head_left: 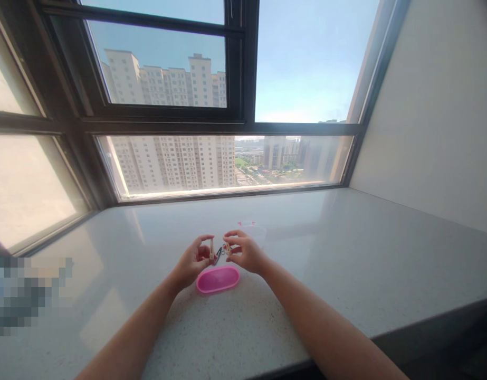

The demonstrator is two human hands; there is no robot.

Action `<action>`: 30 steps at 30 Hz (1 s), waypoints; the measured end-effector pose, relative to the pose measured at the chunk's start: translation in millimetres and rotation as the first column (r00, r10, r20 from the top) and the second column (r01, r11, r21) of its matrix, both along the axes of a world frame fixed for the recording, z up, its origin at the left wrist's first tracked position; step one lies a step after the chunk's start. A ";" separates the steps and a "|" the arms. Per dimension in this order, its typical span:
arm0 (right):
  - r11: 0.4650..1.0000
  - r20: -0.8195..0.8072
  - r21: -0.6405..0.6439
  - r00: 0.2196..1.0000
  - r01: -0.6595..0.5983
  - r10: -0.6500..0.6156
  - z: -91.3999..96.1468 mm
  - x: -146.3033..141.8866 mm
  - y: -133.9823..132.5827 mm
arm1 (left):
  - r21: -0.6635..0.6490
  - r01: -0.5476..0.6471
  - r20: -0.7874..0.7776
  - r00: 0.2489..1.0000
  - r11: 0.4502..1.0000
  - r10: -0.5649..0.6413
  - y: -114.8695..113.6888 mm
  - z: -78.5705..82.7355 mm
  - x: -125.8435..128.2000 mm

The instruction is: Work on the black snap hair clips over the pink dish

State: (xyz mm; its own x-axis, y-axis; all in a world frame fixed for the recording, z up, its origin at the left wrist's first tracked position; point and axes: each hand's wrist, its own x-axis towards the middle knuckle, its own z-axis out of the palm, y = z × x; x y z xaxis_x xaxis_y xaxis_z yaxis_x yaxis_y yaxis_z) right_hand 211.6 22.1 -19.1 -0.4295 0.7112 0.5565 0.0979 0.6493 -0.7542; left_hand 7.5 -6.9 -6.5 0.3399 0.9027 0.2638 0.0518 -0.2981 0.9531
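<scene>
Left hand [192,262] pinches a wooden peg [212,249], right hand [246,254] a second peg [228,248], over the pink tray [218,279] mid-counter [346,253]. Risk: a slack grip drops one outside it.

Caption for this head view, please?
Left hand and right hand each pinch a small wooden piece near a pink oval dish.

The oval dish [218,279] is bright pink. The left clip [212,249] and the right clip [228,248] are tan wood with a dark metal part [218,255]. The container [254,232] is clear with pink tabs. The countertop [346,253] is off-white with fine grey speckle; the window frame [249,63] is near-black
</scene>
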 end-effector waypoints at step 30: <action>0.991 0.093 0.099 0.991 0.088 -0.097 4.0 5.2 1.0 | 0.037 -0.031 -0.050 0.998 0.999 0.033 -0.4 2.7 -2.8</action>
State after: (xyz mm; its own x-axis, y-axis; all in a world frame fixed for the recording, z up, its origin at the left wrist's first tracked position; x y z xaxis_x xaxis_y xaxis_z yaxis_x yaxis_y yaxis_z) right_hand 216.7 23.1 -15.1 -0.4197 0.6963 0.5823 0.2304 0.7022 -0.6737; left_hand 4.8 -7.3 -3.8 0.3249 0.9033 0.2802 0.1092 -0.3302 0.9376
